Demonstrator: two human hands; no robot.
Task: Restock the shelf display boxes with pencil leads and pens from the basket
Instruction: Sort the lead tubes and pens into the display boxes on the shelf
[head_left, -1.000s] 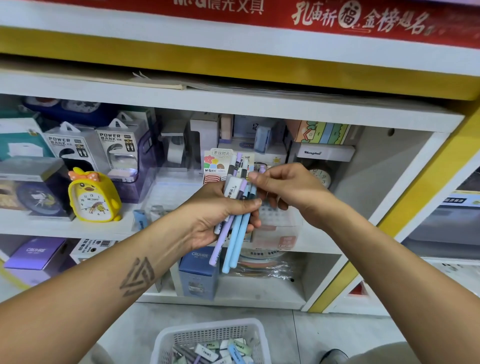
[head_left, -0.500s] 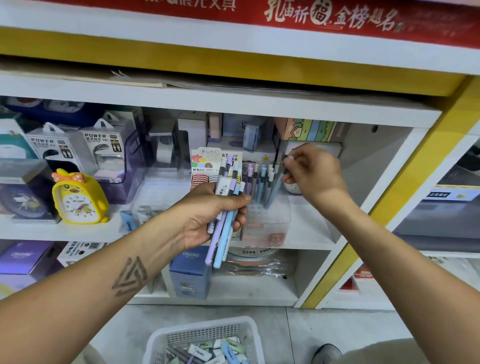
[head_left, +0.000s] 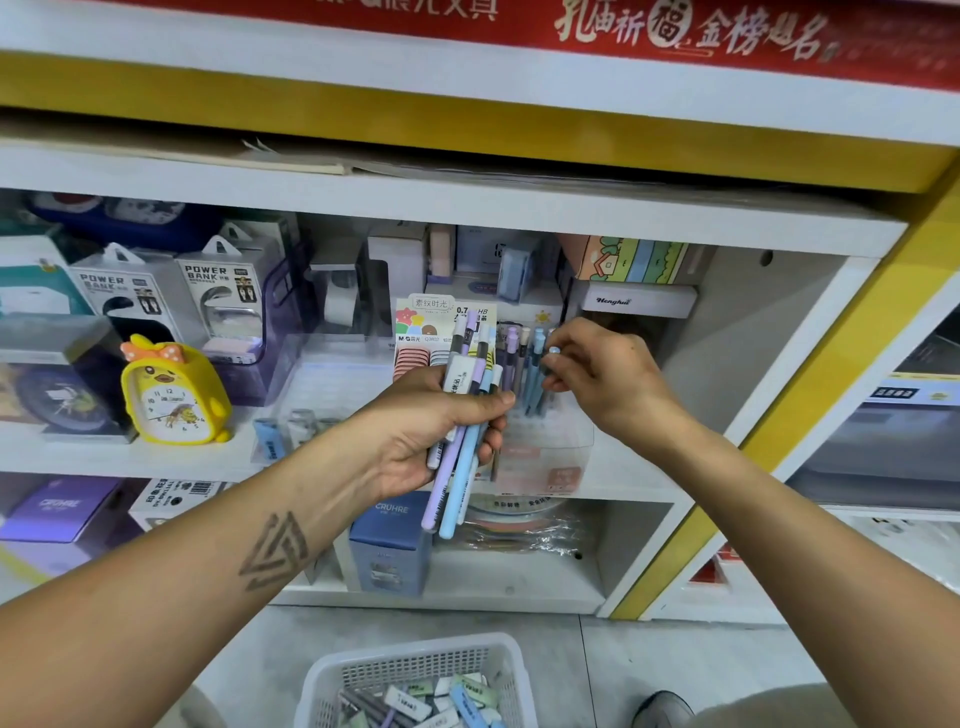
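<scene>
White shelving with yellow trim stands on a grey tiled floor beneath a red banner.

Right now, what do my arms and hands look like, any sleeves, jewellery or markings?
Both forearms are bare, with no sleeves, watch or bracelet in view. The left forearm carries a dark geometric tattoo of nested, interlocking triangles. The left hand and right hand wear no gloves, and no rings show.

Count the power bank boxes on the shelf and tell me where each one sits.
2. One power bank box stands at the left of the middle shelf, behind the yellow duck clock. The other power bank box stands just to its right, side by side. More may be hidden behind them.
</scene>
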